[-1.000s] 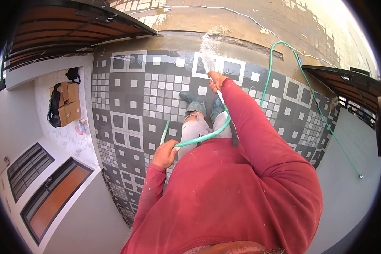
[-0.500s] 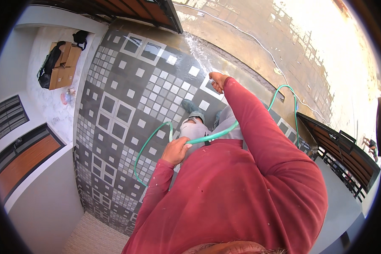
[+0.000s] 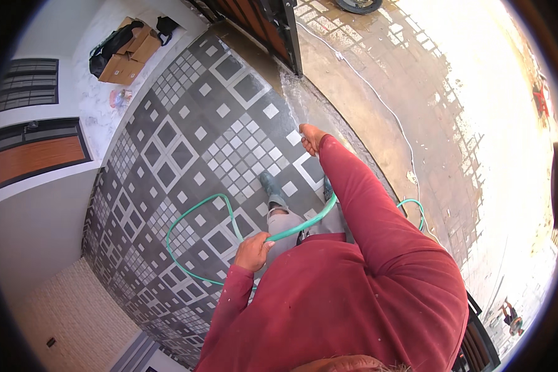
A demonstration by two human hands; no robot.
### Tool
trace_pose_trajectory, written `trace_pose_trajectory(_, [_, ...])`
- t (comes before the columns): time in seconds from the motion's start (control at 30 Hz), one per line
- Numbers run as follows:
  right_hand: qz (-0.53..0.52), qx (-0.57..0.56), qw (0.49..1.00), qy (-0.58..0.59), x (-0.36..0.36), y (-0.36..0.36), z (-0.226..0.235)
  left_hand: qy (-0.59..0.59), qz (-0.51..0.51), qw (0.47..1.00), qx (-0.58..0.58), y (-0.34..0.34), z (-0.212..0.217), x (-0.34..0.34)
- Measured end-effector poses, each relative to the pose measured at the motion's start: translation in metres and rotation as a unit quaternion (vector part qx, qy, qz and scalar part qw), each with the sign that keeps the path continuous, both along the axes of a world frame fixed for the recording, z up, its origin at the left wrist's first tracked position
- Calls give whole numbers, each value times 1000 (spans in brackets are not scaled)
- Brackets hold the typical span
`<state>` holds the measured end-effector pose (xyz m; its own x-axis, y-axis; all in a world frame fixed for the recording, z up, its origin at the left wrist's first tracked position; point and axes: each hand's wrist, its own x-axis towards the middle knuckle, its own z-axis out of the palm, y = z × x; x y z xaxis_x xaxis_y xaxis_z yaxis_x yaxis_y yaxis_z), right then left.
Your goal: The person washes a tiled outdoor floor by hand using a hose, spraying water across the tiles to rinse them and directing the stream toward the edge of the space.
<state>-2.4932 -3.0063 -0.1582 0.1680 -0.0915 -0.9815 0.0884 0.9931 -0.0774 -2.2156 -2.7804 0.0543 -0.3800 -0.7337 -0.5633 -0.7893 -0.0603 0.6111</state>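
A green garden hose (image 3: 305,225) crosses in front of my body. My left hand (image 3: 252,252) is closed around it near my waist, and a slack loop hangs past that hand over the patterned tile floor (image 3: 199,180). Beyond my left hand the hose runs up behind my right sleeve. My right arm is stretched forward, its hand (image 3: 312,137) in a closed grip. Water (image 3: 291,93) jets away from that hand toward the floor's edge by the gate. The hose end inside my right fingers is mostly hidden. Both my boots (image 3: 271,186) stand on the tiles.
A dark-framed gate panel (image 3: 279,37) stands open at the far edge. Outside lies wet paving (image 3: 378,80) with a white cable (image 3: 387,108) across it. Cardboard boxes (image 3: 127,65) with a black bag sit by the left wall. A person (image 3: 513,319) is far off at lower right.
My view has turned and shifted, showing more paving and a wheel at the top. Both hands keep their grip on the hose. The water jet now looks thinner and lands nearer the gate panel.
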Motion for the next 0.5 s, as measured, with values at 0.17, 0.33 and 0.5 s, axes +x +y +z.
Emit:
trace_pose_trajectory(0.17, [34,-34,999,-21,-19,-30,10,-8,70,996,-46,20,-6,-43])
trace_pose_trajectory(0.33, [65,-33,997,-11,-30,-63,4,1,129,990,-50,23,-9,-79])
trace_pose_trajectory(0.5, [67,-55,996,2,-23,-89,12,-1,155,986,-65,21,-11,-92])
